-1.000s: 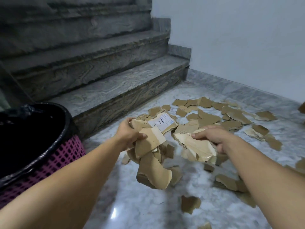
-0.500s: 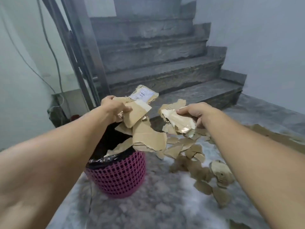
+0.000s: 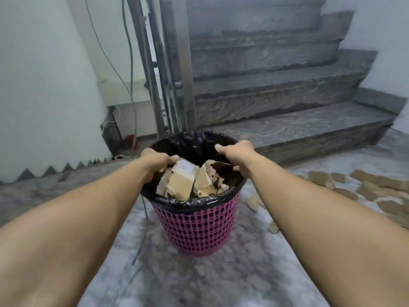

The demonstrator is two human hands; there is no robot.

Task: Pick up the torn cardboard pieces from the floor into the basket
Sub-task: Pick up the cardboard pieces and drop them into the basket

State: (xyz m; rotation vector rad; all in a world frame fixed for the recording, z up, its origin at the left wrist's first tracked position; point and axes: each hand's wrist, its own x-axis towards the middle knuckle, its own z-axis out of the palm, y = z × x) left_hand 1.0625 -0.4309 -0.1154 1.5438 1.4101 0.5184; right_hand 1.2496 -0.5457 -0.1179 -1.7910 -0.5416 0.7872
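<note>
Holding torn brown cardboard pieces (image 3: 184,185) over pink lattice plastic basket (image 3: 194,227): left hand (image 3: 156,161) gripping some; right hand (image 3: 238,157) fingers curled, contents unclear.

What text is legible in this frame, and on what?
None is readable.
White label on a cardboard piece in the basket, by the left hand: faint dark marks, too blurred to read.
Nothing printed shows on the basket, the black liner bag or the floor pieces.
</note>
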